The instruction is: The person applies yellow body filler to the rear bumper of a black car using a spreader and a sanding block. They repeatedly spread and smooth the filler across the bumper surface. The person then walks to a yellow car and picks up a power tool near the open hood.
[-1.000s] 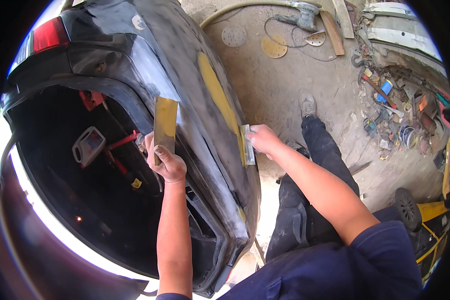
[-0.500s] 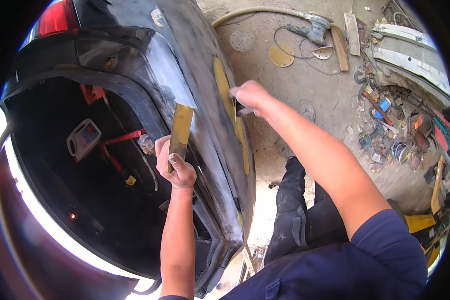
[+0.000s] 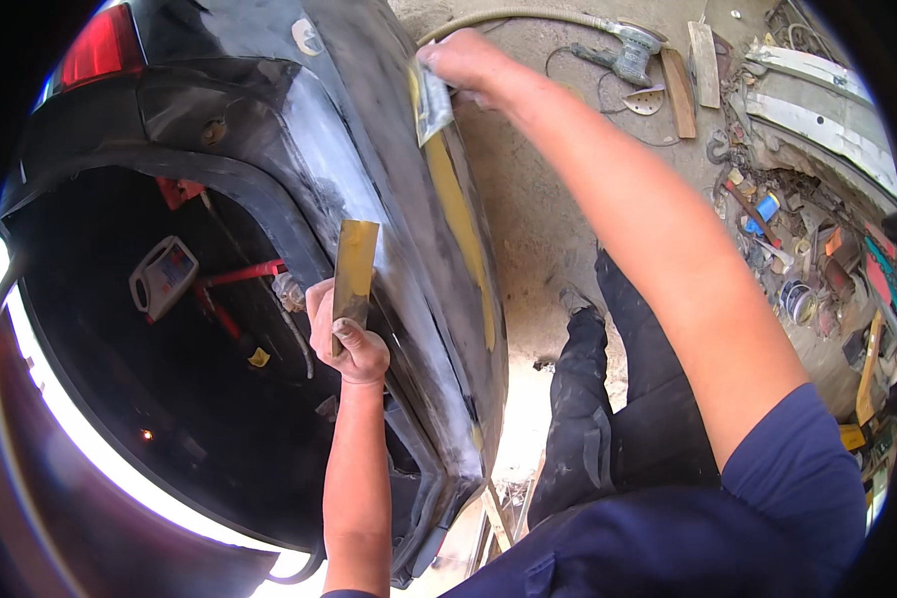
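Note:
My left hand is closed around a narrow flat plate with yellow filler smeared on its upper part. It hovers by the edge of the car's rear opening. My right hand grips a flat, pale filler spreader, its blade lying against the outer side of the car body. Under and below the blade runs a long strip of yellow filler along the dark, sanded panel. The fingers behind the spreader are partly hidden.
A sander with a hose lies on the ground beyond my right hand, near wood strips and a sanding disc. Mixed scrap is heaped at right. Inside the car are a white jug and a red bar.
My right hand has moved away from me along the panel, from beside the middle of the filler strip to its far end. The left hand and plate have shifted only slightly.

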{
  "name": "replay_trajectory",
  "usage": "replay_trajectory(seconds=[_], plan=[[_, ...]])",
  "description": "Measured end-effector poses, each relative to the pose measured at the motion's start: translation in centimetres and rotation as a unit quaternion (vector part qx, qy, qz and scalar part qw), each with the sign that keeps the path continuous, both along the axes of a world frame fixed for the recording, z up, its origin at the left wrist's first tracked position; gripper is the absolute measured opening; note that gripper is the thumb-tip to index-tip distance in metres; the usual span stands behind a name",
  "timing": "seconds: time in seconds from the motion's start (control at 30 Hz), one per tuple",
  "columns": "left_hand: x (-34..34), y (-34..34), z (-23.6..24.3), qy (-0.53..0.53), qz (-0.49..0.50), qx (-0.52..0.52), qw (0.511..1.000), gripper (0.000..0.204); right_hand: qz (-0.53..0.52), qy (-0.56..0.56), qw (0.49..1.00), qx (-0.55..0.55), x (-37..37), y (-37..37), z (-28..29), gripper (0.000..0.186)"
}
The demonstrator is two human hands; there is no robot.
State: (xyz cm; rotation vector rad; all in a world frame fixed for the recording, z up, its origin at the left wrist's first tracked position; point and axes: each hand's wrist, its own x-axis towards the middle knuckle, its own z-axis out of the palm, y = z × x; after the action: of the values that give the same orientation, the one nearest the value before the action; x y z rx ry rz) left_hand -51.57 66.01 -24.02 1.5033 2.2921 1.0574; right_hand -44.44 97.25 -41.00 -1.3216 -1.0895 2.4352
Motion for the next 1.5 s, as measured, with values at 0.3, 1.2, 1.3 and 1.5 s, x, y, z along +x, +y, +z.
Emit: replay_trajectory(seconds=[0.3, 1.2, 1.3, 1.5], plan=[[0.1, -0.7, -0.7, -0.032, 0.019, 0.019, 0.999, 0.079, 0.009, -0.03, 0.947, 0.32, 7.3, -9.8, -2.8, 0.033], [-0.5, -1.9, -1.5, -0.159, 0.016, 0.058, 0.985, 0.068, 0.043, -0.084, 0.971, 0.218, 24.9, -39.5, 2.6, 0.042], [-0.6, -1.8, -1.7, -0.162, 0.013, 0.065, 0.985, 0.069, -0.034, -0.137, 0.966, 0.218, 24.1, -38.5, 2.5, 0.039], [-0.8, -2.0, -1.9, -0.173, 0.019, 0.057, 0.983, 0.077, -0.01, -0.17, 0.963, 0.21, 18.8, -35.9, 1.6, 0.037]])
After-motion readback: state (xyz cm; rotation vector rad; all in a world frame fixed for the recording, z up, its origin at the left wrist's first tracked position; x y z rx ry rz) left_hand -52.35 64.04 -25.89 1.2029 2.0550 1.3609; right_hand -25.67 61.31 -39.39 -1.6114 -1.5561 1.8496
